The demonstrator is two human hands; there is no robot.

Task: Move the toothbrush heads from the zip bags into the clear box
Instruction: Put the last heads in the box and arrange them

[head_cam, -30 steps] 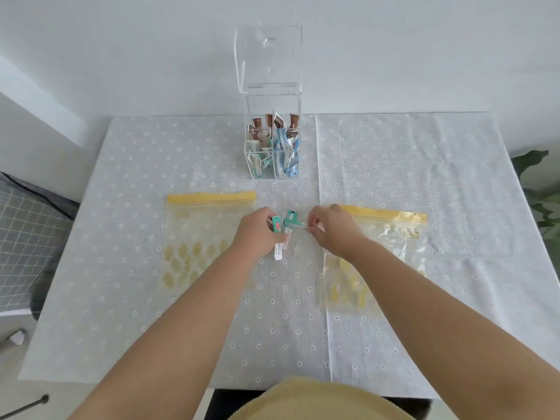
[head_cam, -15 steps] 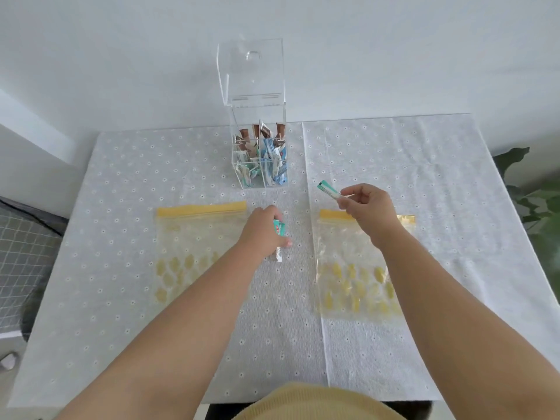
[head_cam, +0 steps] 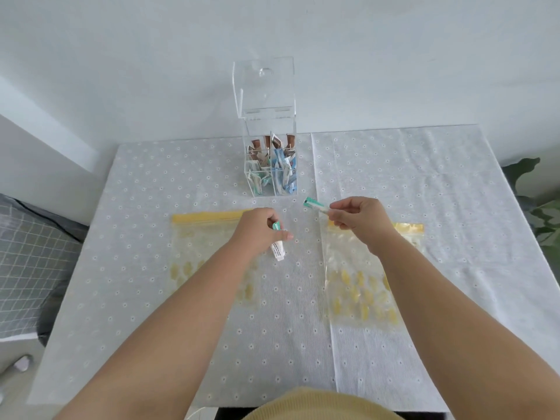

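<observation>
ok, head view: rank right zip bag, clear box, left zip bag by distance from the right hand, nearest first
1. Right zip bag, directly under the right hand.
2. Clear box, ahead and to its left.
3. Left zip bag, across the table, under the left hand.

No readable text anywhere. Fine print on the white end of the packet (head_cam: pixel 278 249) in the left hand (head_cam: pixel 257 230), too small to make out. Likewise blurred markings on the packets in the box (head_cam: pixel 270 174).
</observation>
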